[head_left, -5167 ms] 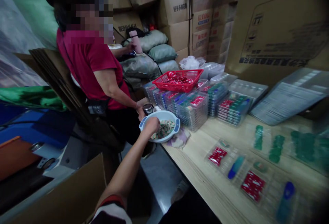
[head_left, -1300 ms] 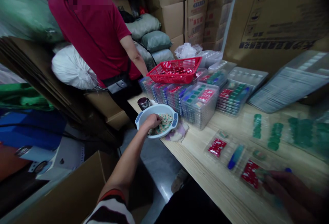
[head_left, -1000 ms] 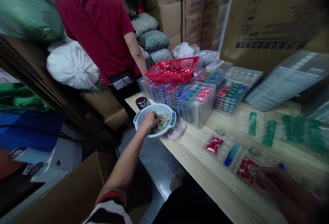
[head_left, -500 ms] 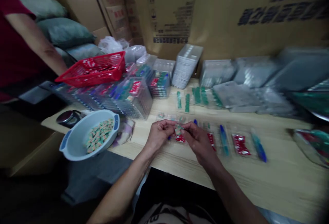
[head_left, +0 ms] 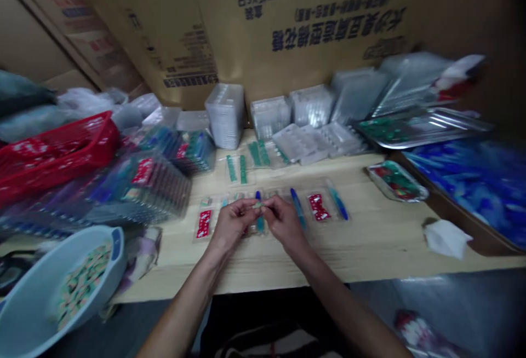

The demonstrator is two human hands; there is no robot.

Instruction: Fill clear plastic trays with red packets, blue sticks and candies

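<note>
Head view: a small green-and-cream piece (head_left: 257,205) is pinched between the fingertips (head_left: 249,203) of the left hand (head_left: 232,224) and the right hand (head_left: 283,222). Both grips are narrow and share the piece, which is held just above a row of clear blister trays (head_left: 304,188) on the pale wood tabletop (head_left: 349,248). Red foil packets (head_left: 318,206) and blue sticks (head_left: 298,207) are seated in the trays. A light blue plastic basin (head_left: 33,303) holding similar small pieces (head_left: 82,287) is placed at the near left edge, beyond the left hand. A red plastic basket (head_left: 53,150) is positioned farther left. Stacked clear trays (head_left: 224,116) stand behind, against a cardboard carton (head_left: 246,29).
</note>
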